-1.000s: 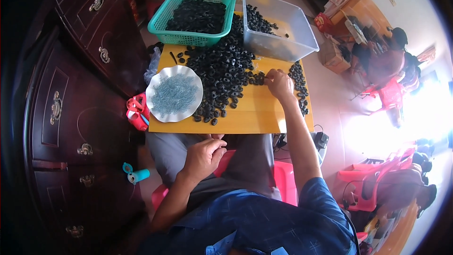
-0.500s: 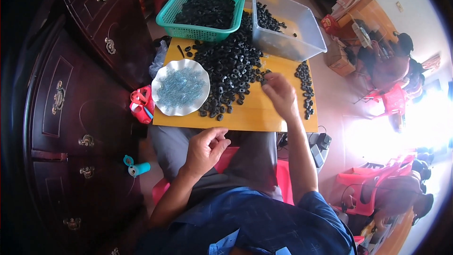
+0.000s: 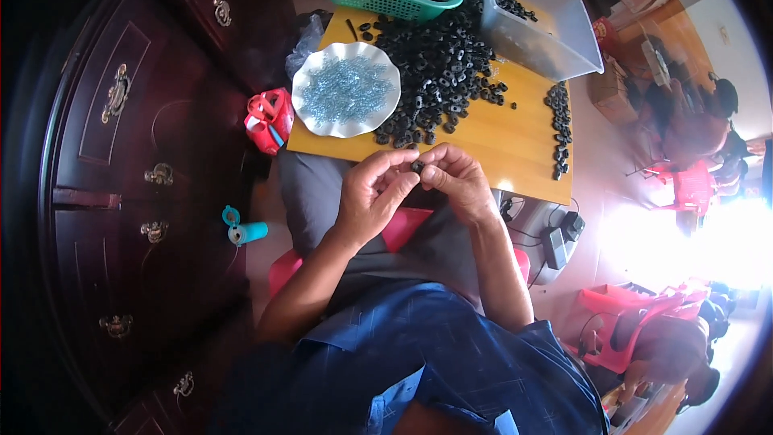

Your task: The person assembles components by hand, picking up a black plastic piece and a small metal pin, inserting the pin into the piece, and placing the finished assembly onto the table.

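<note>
While my left fingers [image 3: 388, 159] and right fingers [image 3: 452, 159] pinch 1 small black piece [image 3: 418, 167] at the worktop's [image 3: 499, 133] near edge, a loosened grip could drop it onto my lap [image 3: 310, 193].

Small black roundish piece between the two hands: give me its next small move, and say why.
Probably best to roll the small black roundish piece slightly: the left hand and the right hand meet around it at the fingertips, which seem to hide part of its surface.
</note>
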Tool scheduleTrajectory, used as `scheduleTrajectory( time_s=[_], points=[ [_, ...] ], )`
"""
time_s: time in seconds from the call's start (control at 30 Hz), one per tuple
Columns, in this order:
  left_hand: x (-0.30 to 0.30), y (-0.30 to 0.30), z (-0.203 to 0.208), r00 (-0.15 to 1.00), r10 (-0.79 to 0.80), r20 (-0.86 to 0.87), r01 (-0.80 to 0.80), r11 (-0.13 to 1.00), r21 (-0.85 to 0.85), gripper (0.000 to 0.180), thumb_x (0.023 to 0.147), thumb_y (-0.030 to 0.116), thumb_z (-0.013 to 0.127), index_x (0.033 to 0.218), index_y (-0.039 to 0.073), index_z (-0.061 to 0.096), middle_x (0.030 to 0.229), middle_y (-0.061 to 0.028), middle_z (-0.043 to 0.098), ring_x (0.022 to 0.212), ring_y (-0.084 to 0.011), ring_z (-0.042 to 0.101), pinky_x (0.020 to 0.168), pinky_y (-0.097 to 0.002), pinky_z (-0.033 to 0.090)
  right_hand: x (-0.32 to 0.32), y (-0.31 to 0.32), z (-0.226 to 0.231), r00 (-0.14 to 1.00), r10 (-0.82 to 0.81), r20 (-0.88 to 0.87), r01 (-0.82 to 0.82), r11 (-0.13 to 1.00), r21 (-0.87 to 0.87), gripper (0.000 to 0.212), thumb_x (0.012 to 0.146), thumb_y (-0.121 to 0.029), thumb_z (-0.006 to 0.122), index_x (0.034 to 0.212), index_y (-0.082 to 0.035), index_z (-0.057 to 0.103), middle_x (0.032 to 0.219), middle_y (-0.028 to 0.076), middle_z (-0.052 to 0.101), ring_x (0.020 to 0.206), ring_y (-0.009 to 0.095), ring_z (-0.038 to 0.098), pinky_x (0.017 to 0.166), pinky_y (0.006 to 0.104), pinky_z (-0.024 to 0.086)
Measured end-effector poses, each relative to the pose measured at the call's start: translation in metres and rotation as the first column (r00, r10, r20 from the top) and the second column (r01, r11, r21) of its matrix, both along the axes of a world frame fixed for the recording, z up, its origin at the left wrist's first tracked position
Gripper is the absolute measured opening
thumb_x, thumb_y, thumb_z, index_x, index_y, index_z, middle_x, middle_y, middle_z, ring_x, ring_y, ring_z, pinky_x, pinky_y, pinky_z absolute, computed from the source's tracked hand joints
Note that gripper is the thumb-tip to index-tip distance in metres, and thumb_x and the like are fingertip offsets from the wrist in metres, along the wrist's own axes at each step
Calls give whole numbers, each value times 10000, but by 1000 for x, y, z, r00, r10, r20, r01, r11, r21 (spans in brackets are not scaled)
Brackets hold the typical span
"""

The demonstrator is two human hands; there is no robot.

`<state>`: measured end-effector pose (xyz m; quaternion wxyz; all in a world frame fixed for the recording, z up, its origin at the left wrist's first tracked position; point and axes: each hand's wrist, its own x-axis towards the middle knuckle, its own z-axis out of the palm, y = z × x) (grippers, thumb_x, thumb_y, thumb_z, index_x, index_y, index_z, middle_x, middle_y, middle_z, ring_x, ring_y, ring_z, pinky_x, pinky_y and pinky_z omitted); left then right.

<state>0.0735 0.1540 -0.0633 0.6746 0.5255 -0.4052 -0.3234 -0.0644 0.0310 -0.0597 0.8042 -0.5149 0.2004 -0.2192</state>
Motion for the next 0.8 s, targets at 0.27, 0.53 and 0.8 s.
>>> scheduleTrajectory(
  time_s=[0.27,0.53,0.8],
  points=[
    [6,4,2,916,-144,-375,157,988,6,199,925,61,654,1116,17,619,853,-8,640,699,-58,586,640,-193,486,-1,-8,7,998,31,-53,-37,992,-119,93,923,-120,672,936,-30,651,802,35,683,735,99,620,704,246,504],
    [9,1,4,818,-177,-548,192,981,-31,207,922,55,637,1124,17,620,869,-26,634,689,-74,569,666,-199,474,-18,-138,12,852,-491,-182,325,767,-553,167,904,-165,680,976,-15,670,833,13,677,740,72,589,687,231,473],
    [10,4,4,849,-199,-489,257,965,53,166,918,74,606,1068,12,640,863,-15,628,714,-64,577,693,-206,489,-30,-219,-10,512,-791,-336,-93,337,-937,221,835,-277,703,995,-130,742,856,89,732,800,209,707,761,326,537]
  ],
)
